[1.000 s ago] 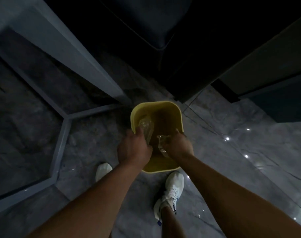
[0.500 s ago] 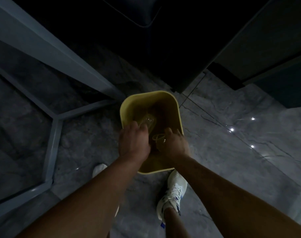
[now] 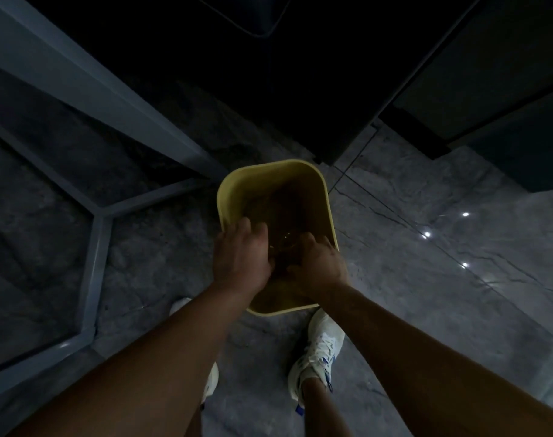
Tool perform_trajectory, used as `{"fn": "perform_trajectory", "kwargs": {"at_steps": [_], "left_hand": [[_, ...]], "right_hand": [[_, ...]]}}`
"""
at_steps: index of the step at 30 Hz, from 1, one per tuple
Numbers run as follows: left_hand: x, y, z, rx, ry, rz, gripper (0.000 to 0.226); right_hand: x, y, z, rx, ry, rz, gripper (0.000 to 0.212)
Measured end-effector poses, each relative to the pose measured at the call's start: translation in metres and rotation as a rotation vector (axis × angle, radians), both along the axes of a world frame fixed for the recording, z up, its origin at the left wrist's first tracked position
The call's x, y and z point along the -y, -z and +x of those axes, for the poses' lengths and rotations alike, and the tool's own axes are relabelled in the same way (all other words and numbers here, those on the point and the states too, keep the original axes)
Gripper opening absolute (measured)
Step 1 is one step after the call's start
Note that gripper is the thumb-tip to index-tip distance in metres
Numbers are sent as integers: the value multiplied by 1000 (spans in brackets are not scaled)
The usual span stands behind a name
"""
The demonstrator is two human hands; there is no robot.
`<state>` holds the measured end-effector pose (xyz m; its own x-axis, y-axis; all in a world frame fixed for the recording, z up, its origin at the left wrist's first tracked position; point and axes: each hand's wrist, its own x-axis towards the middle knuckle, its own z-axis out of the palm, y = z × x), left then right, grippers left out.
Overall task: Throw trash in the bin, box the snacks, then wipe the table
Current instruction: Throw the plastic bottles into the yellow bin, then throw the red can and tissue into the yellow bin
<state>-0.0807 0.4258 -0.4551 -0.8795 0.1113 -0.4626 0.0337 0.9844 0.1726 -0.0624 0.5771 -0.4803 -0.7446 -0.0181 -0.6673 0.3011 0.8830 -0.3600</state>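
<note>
A yellow bin stands on the grey floor in front of my feet. Both my hands are over its near half in dim light. My left hand is palm down with its fingers loosely apart, and nothing shows in them. A faint clear plastic shape lies deep in the bin beyond its fingertips. My right hand is curled, and a glinting piece of clear plastic trash sits at its fingertips between the two hands.
My white shoes stand just behind the bin. A grey metal frame runs along the floor at left. Dark furniture rises right behind the bin. Shiny marble floor stretches to the right.
The clear bottle that stuck out past my left fingers is gone from that hand. Both hands have sunk a little lower into the bin, and the view has tilted slightly.
</note>
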Motion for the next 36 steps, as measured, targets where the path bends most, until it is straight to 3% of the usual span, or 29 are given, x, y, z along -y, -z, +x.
{"fn": "perform_trajectory", "kwargs": {"at_steps": [11,18,30,36], "left_hand": [[13,-15,1,31,17,-2,56],[26,-67,9,78,32,-10,57],[58,-232,39,62,-87,-8,46],[75,-319,71,9,-134,-46,54]], "right_hand": [[2,-8,4,2,-29,15,69],[8,-51,6,-8,-55,27,66],[34,-211,5,-55,-110,30,59],[58,-311,4,-112,-135,18,59]]}}
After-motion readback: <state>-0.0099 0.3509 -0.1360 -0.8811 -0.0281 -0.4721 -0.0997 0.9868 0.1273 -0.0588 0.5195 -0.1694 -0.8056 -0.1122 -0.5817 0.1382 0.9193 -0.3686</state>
